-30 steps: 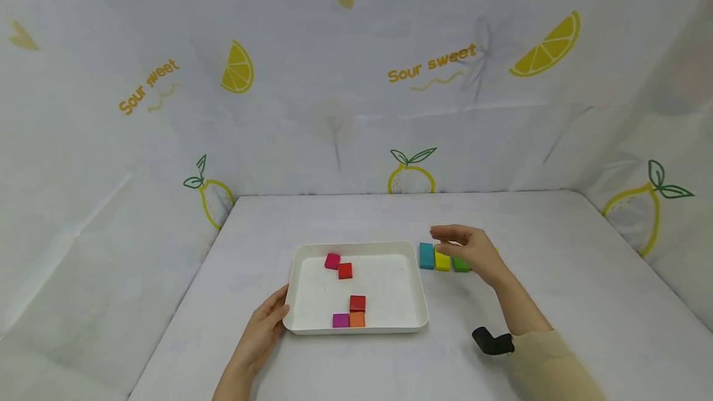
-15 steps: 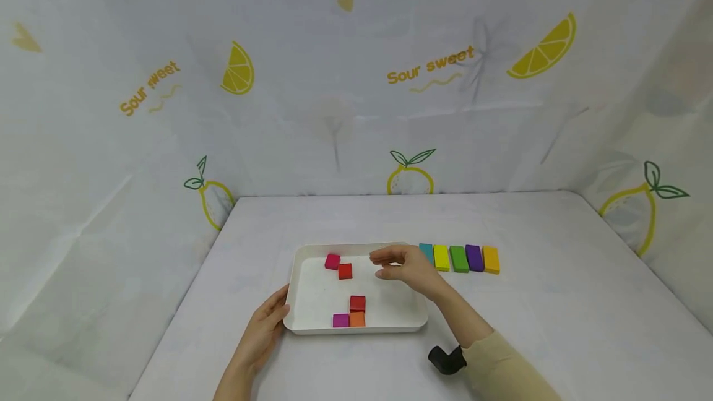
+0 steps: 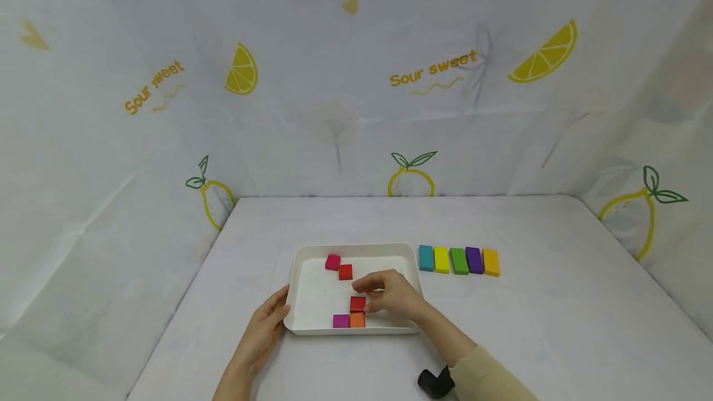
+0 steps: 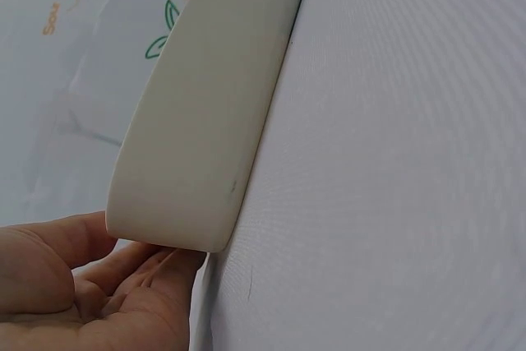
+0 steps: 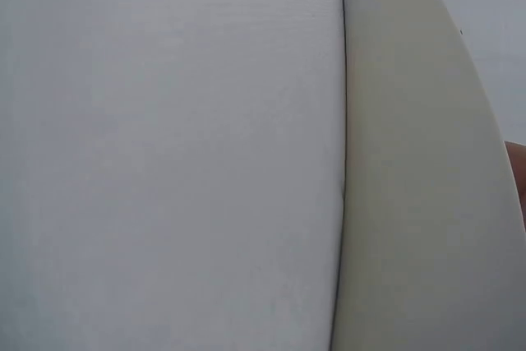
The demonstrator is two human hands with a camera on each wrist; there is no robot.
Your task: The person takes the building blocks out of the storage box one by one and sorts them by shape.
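Observation:
A white plastic tray (image 3: pixel 312 293) lies on the table with small blocks in it. My left hand (image 3: pixel 268 328) holds the tray's left side, thumb at the rim and fingers below, as the left wrist view shows. Over the tray's right half is my right hand (image 3: pixel 392 294), its thumb at the right edge of a red block (image 3: pixel 358 304) and its fingers spread just behind that block. An orange block (image 3: pixel 357 320) and a purple block (image 3: pixel 341 321) sit in front of it. Farther back are another red block (image 3: pixel 345 272) and a pinkish-red block (image 3: pixel 332 262).
Right of the tray, a row of flat blocks stands on the white table (image 3: pixel 546 314): blue (image 3: pixel 426 258), yellow (image 3: pixel 441 260), green (image 3: pixel 459 261), purple (image 3: pixel 475 260) and orange-yellow (image 3: pixel 491 262). A black fitting (image 3: pixel 436 382) sits at the right sleeve. Lemon-printed cloth surrounds the table.
My right hand has moved left and toward me, from above the row of flat blocks to the front red block in the tray. The left hand and tray have stayed put.

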